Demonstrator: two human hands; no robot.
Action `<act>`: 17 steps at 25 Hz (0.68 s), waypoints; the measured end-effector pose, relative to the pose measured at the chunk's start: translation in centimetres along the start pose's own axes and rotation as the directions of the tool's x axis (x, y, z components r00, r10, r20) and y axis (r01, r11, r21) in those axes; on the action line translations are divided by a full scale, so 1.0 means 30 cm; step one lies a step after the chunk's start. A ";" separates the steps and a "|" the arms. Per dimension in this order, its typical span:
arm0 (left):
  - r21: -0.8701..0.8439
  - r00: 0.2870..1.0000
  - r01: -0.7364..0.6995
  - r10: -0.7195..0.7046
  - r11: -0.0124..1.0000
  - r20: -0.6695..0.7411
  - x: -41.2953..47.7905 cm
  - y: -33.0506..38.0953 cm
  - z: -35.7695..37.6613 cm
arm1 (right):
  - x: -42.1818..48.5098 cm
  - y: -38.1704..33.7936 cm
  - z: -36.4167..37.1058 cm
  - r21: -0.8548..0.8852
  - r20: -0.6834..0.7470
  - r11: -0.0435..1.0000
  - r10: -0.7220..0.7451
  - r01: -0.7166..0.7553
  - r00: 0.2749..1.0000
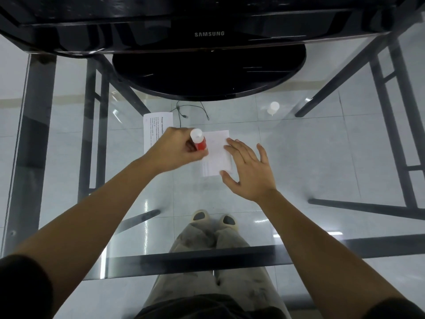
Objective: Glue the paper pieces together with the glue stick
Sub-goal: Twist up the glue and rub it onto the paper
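Observation:
A small white paper piece (216,150) lies on the glass table (310,157) in the middle of the view. My left hand (177,150) grips a red glue stick (199,140) with a white end pointing up, its lower end at the paper's left edge. Spread flat, my right hand (249,169) rests its fingertips on the paper's right side. A second paper piece (154,128), printed with text, lies to the left, partly hidden behind my left hand. The glue stick's white cap (273,108) stands alone at the right rear.
A black Samsung monitor (209,34) on a round stand (209,74) fills the table's back. A thin black cable (184,111) lies in front of the stand. Below the glass are the dark metal table frame (41,134), a tiled floor and my legs and shoes.

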State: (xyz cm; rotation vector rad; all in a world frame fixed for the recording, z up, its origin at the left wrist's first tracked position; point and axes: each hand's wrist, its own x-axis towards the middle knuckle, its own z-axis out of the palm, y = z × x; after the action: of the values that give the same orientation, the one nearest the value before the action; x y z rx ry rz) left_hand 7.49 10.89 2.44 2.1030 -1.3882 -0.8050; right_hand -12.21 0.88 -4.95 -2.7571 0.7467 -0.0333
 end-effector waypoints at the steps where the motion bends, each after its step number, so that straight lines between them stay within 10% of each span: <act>1: 0.001 0.999 0.022 -0.022 1.000 -0.042 0.019 -0.006 -0.012 | 0.000 0.001 -0.001 -0.002 0.006 1.000 0.001 -0.001 1.000; 5: -0.018 0.987 0.029 -0.032 0.999 -0.155 0.021 -0.005 -0.004 | 0.001 0.001 -0.001 0.009 0.021 1.000 0.001 -0.001 1.000; 10: 0.005 0.994 -0.069 0.068 0.998 0.086 -0.001 0.026 0.037 | 0.000 -0.001 -0.005 0.029 0.006 1.000 0.000 0.000 1.000; 17: 0.080 0.992 -0.050 0.058 0.996 -0.114 0.116 0.008 -0.037 | -0.002 -0.002 -0.002 0.037 -0.008 0.999 -0.006 0.006 1.000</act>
State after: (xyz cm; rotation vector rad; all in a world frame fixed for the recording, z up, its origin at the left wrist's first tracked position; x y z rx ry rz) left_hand 9.20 7.66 2.66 2.1242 -1.4281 -0.6070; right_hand -12.24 0.95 -4.86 -2.7254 0.7322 -0.0593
